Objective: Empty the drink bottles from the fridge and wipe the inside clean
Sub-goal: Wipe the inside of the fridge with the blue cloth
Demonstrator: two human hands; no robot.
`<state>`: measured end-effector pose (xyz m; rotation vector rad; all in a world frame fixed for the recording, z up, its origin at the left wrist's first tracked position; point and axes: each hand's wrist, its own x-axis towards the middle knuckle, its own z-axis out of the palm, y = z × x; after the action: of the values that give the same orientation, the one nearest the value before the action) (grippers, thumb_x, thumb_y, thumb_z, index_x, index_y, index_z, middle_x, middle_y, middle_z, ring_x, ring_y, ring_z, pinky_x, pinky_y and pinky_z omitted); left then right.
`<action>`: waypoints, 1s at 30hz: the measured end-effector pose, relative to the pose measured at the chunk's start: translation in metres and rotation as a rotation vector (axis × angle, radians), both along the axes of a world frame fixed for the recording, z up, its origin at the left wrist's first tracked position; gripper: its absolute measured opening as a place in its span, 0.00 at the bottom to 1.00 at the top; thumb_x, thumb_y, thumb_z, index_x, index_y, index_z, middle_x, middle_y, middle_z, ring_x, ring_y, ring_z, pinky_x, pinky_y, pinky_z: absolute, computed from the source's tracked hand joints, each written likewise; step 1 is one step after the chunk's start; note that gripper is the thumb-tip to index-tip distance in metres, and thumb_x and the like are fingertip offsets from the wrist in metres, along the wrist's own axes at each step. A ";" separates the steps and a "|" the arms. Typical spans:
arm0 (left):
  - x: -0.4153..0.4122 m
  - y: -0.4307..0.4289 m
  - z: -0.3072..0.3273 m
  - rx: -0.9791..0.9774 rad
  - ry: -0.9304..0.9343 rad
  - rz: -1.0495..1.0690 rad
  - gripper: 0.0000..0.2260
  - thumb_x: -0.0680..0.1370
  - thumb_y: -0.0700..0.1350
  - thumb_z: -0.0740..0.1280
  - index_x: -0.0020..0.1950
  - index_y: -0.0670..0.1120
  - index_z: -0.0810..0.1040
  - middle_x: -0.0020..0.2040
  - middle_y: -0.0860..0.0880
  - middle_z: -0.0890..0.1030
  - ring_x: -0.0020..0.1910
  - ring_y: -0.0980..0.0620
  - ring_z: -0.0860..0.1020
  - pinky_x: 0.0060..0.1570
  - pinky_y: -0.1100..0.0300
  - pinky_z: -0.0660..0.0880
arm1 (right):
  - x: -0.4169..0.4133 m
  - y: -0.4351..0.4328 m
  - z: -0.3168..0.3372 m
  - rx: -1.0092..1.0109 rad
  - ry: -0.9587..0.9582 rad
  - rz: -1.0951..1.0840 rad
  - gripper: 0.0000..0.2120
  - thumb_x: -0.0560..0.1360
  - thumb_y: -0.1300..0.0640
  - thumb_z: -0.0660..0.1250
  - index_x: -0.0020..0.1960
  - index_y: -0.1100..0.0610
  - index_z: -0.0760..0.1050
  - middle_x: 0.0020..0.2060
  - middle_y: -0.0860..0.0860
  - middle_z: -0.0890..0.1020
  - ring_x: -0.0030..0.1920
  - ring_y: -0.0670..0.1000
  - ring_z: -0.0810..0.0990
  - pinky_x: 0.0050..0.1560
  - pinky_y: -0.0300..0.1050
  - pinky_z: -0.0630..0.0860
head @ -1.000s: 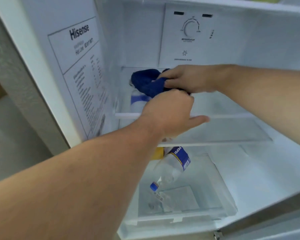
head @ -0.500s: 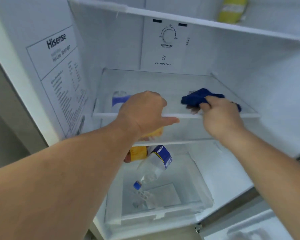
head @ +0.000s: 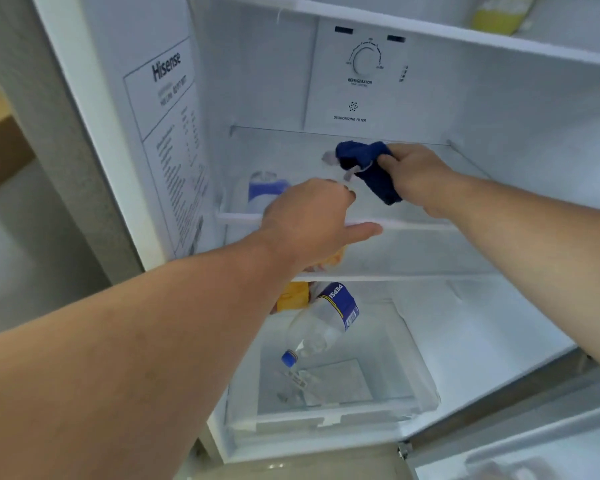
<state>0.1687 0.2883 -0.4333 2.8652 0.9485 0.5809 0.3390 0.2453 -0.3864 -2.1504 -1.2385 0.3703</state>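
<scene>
The fridge [head: 257, 81] stands open, white inside, with a label on its left wall and a round dial [head: 364, 60] on the back panel. A glass shelf [head: 413, 224] crosses the middle of it, and a second shelf [head: 413, 275] lies just below. At the bottom is a clear drawer [head: 420, 393].

The left hand [head: 309, 220] is at the front edge of the glass shelf, with the thumb pointing to the right under the white rim and the fingers curled over the top; it seems to hold the shelf edge, but the fingertips are hidden, so I cannot tell how tight the grip is. The right hand [head: 413, 174] is further back on the same shelf and is closed around a dark blue cloth [head: 364, 164], which is bunched and hangs down onto the glass.

A clear bottle [head: 323, 327] with a blue label and blue cap lies tilted, cap down, over the drawer. Another bottle [head: 264, 188] with a blue label is seen through the glass at the left, behind the left hand. A yellow package [head: 293, 296] sits beside the tilted bottle, partly hidden by the left arm. A yellow bottle [head: 499, 12] is in the upper compartment, at the top right.
</scene>
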 end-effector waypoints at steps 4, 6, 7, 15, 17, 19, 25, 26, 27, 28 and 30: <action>-0.003 -0.003 0.005 -0.143 -0.007 -0.006 0.30 0.75 0.69 0.59 0.62 0.47 0.79 0.63 0.50 0.79 0.63 0.50 0.74 0.57 0.49 0.75 | 0.039 -0.045 -0.002 -0.013 0.004 -0.113 0.14 0.83 0.57 0.55 0.55 0.59 0.78 0.46 0.64 0.83 0.37 0.55 0.76 0.42 0.45 0.71; -0.004 -0.007 0.008 -0.197 -0.012 -0.011 0.28 0.76 0.66 0.61 0.64 0.46 0.78 0.65 0.50 0.77 0.65 0.49 0.73 0.60 0.49 0.74 | 0.038 -0.059 -0.005 0.043 0.049 -0.156 0.13 0.83 0.56 0.56 0.60 0.56 0.78 0.49 0.59 0.83 0.44 0.54 0.77 0.47 0.44 0.70; -0.005 -0.010 0.010 -0.245 -0.036 0.000 0.27 0.76 0.65 0.61 0.66 0.47 0.77 0.66 0.50 0.77 0.65 0.50 0.73 0.60 0.50 0.73 | 0.032 -0.063 -0.007 0.062 0.063 -0.163 0.13 0.83 0.55 0.56 0.60 0.54 0.78 0.51 0.56 0.82 0.48 0.54 0.78 0.48 0.44 0.70; 0.002 -0.035 0.043 -0.516 -0.265 -0.125 0.44 0.69 0.59 0.74 0.79 0.55 0.55 0.60 0.56 0.73 0.58 0.53 0.75 0.45 0.67 0.71 | -0.032 -0.089 0.010 0.153 0.135 -0.053 0.12 0.81 0.56 0.59 0.46 0.52 0.81 0.41 0.56 0.85 0.39 0.57 0.82 0.35 0.47 0.79; 0.005 -0.042 0.051 -0.485 -0.245 -0.181 0.47 0.65 0.59 0.77 0.78 0.57 0.56 0.61 0.55 0.72 0.61 0.51 0.72 0.55 0.61 0.72 | -0.043 -0.100 0.023 0.109 0.150 0.000 0.14 0.80 0.54 0.59 0.40 0.48 0.80 0.30 0.49 0.81 0.26 0.49 0.76 0.23 0.38 0.69; 0.007 -0.051 0.058 -0.401 -0.207 -0.165 0.35 0.65 0.57 0.76 0.70 0.60 0.68 0.67 0.53 0.71 0.66 0.48 0.68 0.62 0.49 0.70 | -0.050 -0.111 0.035 0.042 0.165 0.041 0.14 0.80 0.54 0.59 0.40 0.49 0.79 0.28 0.52 0.78 0.24 0.49 0.72 0.23 0.38 0.66; 0.002 -0.075 0.086 -0.430 -0.162 -0.199 0.07 0.70 0.51 0.71 0.44 0.50 0.77 0.36 0.52 0.80 0.36 0.53 0.79 0.36 0.54 0.77 | -0.062 -0.145 0.050 0.091 0.211 -0.053 0.07 0.80 0.51 0.61 0.46 0.51 0.75 0.38 0.52 0.83 0.38 0.52 0.81 0.40 0.48 0.76; 0.001 -0.077 0.089 -0.444 -0.166 -0.190 0.06 0.69 0.51 0.70 0.42 0.50 0.77 0.34 0.52 0.80 0.33 0.54 0.78 0.33 0.56 0.77 | -0.064 -0.153 0.049 0.105 0.247 -0.068 0.05 0.78 0.49 0.64 0.46 0.50 0.74 0.39 0.49 0.83 0.40 0.51 0.82 0.43 0.49 0.77; -0.001 -0.078 0.091 -0.477 -0.180 -0.180 0.05 0.69 0.50 0.69 0.40 0.50 0.77 0.33 0.52 0.80 0.31 0.55 0.77 0.31 0.57 0.75 | -0.065 -0.162 0.048 0.111 0.298 -0.067 0.04 0.76 0.48 0.66 0.46 0.48 0.73 0.39 0.47 0.84 0.41 0.49 0.83 0.43 0.48 0.78; -0.003 -0.080 0.092 -0.522 -0.197 -0.174 0.04 0.69 0.50 0.69 0.39 0.51 0.77 0.32 0.52 0.80 0.29 0.56 0.77 0.30 0.59 0.75 | -0.066 -0.170 0.046 0.107 0.348 -0.058 0.05 0.74 0.48 0.68 0.46 0.46 0.73 0.40 0.45 0.84 0.41 0.47 0.83 0.43 0.46 0.78; -0.006 -0.082 0.093 -0.605 -0.194 -0.160 0.04 0.70 0.50 0.70 0.39 0.53 0.77 0.34 0.53 0.81 0.31 0.58 0.78 0.32 0.60 0.77 | -0.067 -0.186 0.040 0.098 0.372 -0.031 0.06 0.71 0.54 0.70 0.44 0.45 0.74 0.37 0.43 0.83 0.37 0.43 0.82 0.39 0.38 0.75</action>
<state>0.1627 0.2058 -0.3404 2.2715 0.7029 0.4478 0.2718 0.0596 -0.3467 -1.9067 -0.9889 0.6486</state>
